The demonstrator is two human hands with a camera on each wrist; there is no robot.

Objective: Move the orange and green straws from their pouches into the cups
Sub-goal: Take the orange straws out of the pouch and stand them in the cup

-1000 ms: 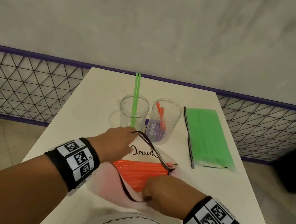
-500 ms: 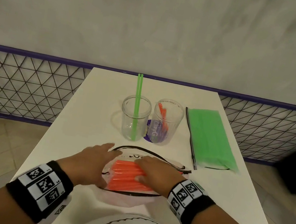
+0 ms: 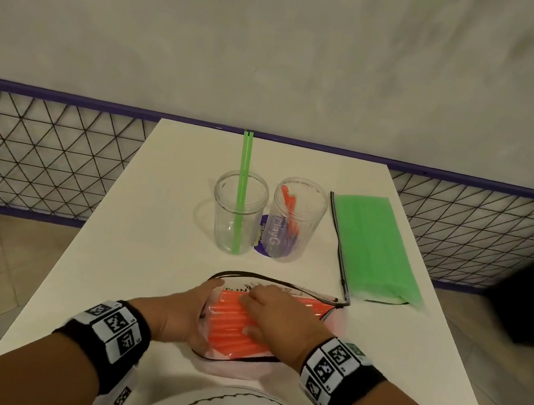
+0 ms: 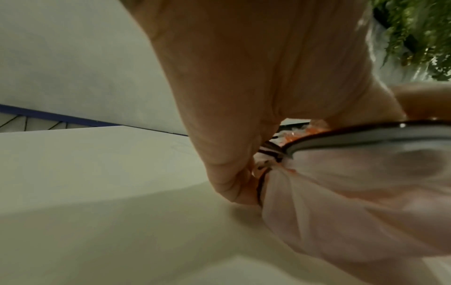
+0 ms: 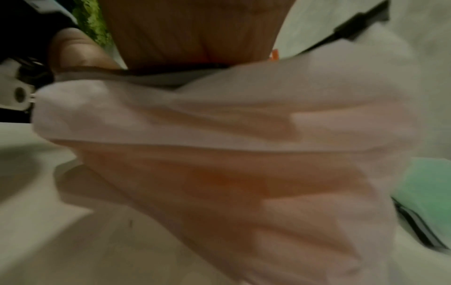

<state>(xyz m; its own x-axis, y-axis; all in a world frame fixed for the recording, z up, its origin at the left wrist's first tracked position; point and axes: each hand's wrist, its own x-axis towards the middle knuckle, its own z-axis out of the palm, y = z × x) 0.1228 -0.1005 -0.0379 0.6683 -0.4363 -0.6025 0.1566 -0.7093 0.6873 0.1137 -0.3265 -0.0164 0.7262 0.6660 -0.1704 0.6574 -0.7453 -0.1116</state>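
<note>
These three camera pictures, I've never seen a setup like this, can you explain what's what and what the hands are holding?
No machine here: a person wears three cameras. The head view looks down over a white table. Each wrist view looks along one hand from close up, so it appears huge and blurry. The black bands with square patterns are wrist straps.

On the table stand two clear plastic cups: the left cup holds long green straws, the right cup orange straws. Right of them lies a flat pouch of green straws.

The left hand pinches the edge of a translucent pouch of orange straws; the right hand reaches into it.
</note>
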